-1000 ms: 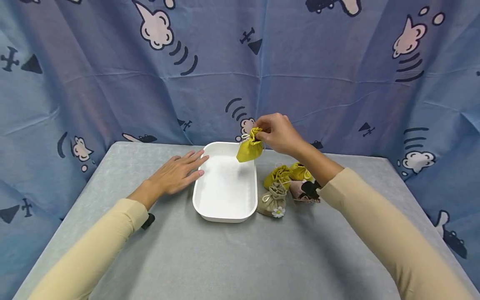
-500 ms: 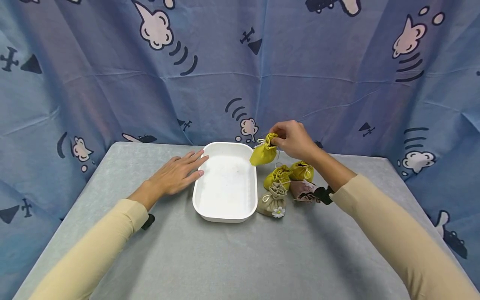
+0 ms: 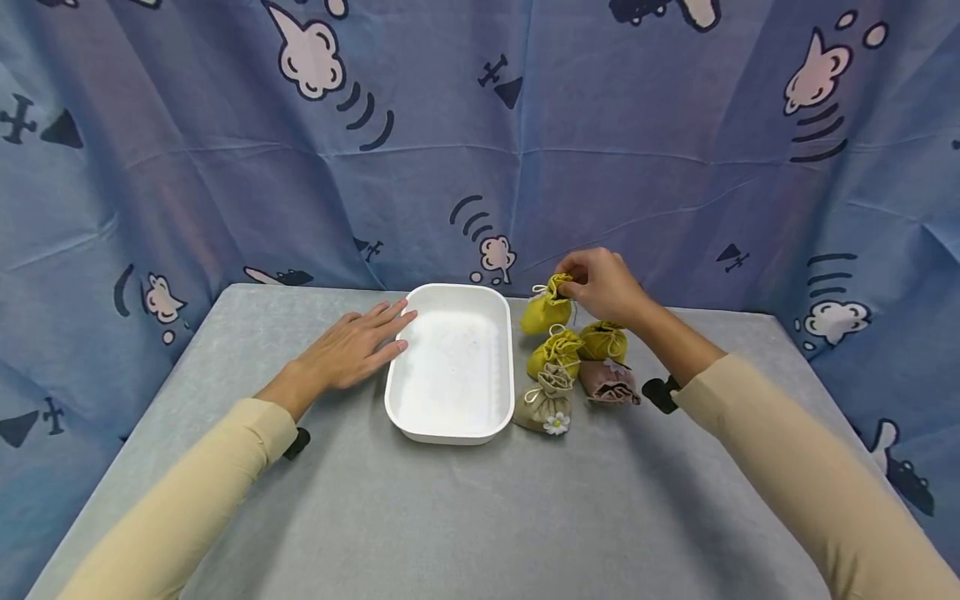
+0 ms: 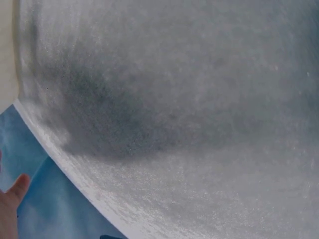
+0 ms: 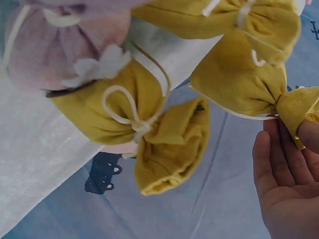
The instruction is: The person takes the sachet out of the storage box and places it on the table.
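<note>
My right hand (image 3: 603,285) pinches the gathered neck of a yellow drawstring pouch (image 3: 546,314), right of the tray's far end; the right wrist view shows the same pouch (image 5: 239,74) by my fingers. In front of it lie two more yellow pouches, one nearer the tray (image 3: 553,356) and one to its right (image 3: 603,342). A beige pouch with a white flower (image 3: 547,404) and a dusky pink pouch (image 3: 609,382) sit closer to me. My left hand (image 3: 363,343) lies with fingers spread, fingertips at the left rim of a white tray (image 3: 450,439).
A grey cloth-covered table (image 3: 480,517) carries everything. Behind it hangs a blue printed curtain (image 3: 450,125), close to the table's far edge. A dark wrist camera (image 3: 660,394) sits under my right wrist, near the pink pouch.
My right hand has carried the yellow pouch from over the tray's far right corner rightward and down, to behind the other pouches. My left hand and the tray have stayed put.
</note>
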The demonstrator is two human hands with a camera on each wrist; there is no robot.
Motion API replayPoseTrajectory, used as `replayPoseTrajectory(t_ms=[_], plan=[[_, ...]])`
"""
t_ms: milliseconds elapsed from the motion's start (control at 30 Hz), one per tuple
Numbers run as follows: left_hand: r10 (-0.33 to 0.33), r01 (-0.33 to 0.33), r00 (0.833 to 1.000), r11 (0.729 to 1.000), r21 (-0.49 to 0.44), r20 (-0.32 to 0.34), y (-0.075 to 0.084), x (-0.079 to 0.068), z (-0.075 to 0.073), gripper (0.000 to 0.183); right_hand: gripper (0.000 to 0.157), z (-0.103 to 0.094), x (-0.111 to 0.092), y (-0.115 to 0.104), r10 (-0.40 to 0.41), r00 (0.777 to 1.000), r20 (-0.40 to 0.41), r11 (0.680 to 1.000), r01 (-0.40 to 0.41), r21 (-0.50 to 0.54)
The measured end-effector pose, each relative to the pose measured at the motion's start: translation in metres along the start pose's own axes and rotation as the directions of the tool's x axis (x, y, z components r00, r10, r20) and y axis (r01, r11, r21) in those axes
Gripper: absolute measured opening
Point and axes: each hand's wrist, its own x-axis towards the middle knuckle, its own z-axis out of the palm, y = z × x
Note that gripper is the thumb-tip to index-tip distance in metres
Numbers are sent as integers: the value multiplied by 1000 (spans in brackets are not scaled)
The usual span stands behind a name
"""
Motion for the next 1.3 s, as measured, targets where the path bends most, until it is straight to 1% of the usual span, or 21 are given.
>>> replayPoseTrajectory(t_ms=[200, 433, 633, 833, 900, 1033, 1133, 1233, 1300], plan=[[6, -6, 1000, 1000, 3, 13, -1, 0, 1, 58, 12, 12, -1, 6, 11, 999, 42, 1000, -11, -8], [22, -22, 1000, 1000, 3, -8, -1, 0, 1, 58, 13, 22, 0, 6, 38, 996, 86, 999, -38, -6], [23, -23, 1000, 1000, 8, -7, 0, 1, 1, 57, 13, 24, -2, 7, 25, 992, 126, 1000, -24, -6], [1, -1, 1000, 1000, 12, 20, 2, 1, -1, 59, 17, 9, -6, 8, -32, 992, 125, 999, 33, -2], [10, -10, 1000, 1000, 20, 23, 2, 1, -2, 59, 19, 2, -8, 10, -45, 992, 119, 999, 46, -4], [25, -26, 999, 999, 39, 33, 3, 2, -6, 58, 23, -16, -15, 14, -47, 992, 120, 999, 48, -6], [25, -26, 999, 999, 24, 22, 4, 1, -12, 57, 25, -33, -22, 14, -42, 992, 117, 999, 45, -21], [14, -14, 1000, 1000, 1, -17, 3, 0, -17, 56, 27, -47, -30, 16, -30, 994, 101, 998, 35, -45], [-7, 8, 999, 1000, 12, -49, 2, -1, -21, 55, 32, -55, -34, 18, -14, 996, 91, 998, 20, -62]])
